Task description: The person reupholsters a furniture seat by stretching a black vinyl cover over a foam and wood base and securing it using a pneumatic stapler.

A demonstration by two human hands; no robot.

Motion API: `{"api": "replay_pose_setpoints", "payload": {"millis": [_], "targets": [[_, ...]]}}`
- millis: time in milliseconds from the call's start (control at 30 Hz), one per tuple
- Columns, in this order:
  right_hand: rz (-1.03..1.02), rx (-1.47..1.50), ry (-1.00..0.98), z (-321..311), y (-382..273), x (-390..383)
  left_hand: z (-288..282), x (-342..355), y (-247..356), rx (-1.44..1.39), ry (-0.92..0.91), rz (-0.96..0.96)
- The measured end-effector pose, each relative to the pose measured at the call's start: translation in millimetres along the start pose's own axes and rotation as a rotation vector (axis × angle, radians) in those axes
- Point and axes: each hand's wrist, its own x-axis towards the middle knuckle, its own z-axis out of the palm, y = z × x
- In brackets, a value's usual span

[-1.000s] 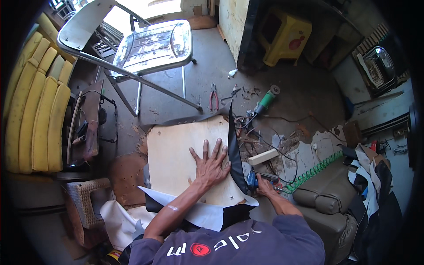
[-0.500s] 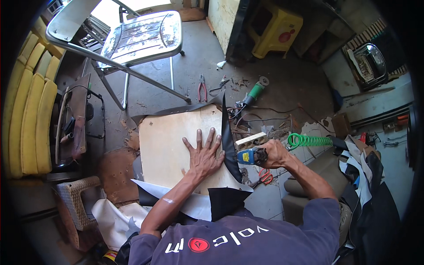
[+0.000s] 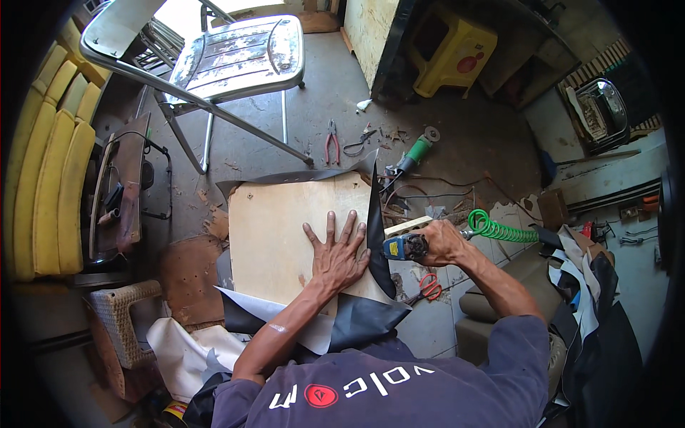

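My left hand [image 3: 335, 260] lies spread on a pale plywood board [image 3: 282, 221], near its right edge. Under the board is black upholstery material [image 3: 378, 260], turned up along the right edge, with a white-backed flap [image 3: 253, 303] at the bottom. My right hand [image 3: 442, 242] is closed on a blue pneumatic stapler [image 3: 403, 247], held with its nose at the board's right edge; whether it touches is unclear. A green coiled hose [image 3: 506, 228] runs rightward from the tool. Orange-handled scissors [image 3: 429, 285] lie below it, beside a pale wooden block [image 3: 407, 225], partly hidden.
Pliers [image 3: 332, 143] and a green angle grinder [image 3: 417, 150] lie beyond the board among cords and scraps. A metal folding chair [image 3: 235, 57] stands behind, yellow cushions [image 3: 57, 171] at left, a yellow stool [image 3: 449, 57] at back right. A grey padded seat [image 3: 478, 307] and fabric scraps [image 3: 592, 285] lie right.
My right hand came up from low beside the board with the stapler, which now points at the board's right edge. My left hand has stayed spread on the board.
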Motion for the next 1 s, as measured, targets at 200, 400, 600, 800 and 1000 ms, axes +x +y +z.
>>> {"api": "replay_pose_setpoints", "payload": {"millis": [200,400,600,800,1000], "targets": [[-0.012,0.137,0.128,11.8,5.4,-14.0,-2.6,3.2,-1.4,-0.063,0.044,-0.023],[0.052,0.101,0.133,19.1,-4.8,-30.4,-33.3,63.1,16.5,-0.147,0.225,-0.091],[0.026,0.159,0.132,13.6,-19.1,-51.5,-37.9,101.2,24.9,-0.163,0.307,-0.094],[-0.001,0.244,0.166,13.6,-24.9,-55.4,-64.7,92.6,23.9,-0.189,0.386,-0.055],[0.01,0.26,0.155,14.4,-25.3,-54.1,-59.8,97.9,-1.0,-0.237,0.313,0.033]]}}
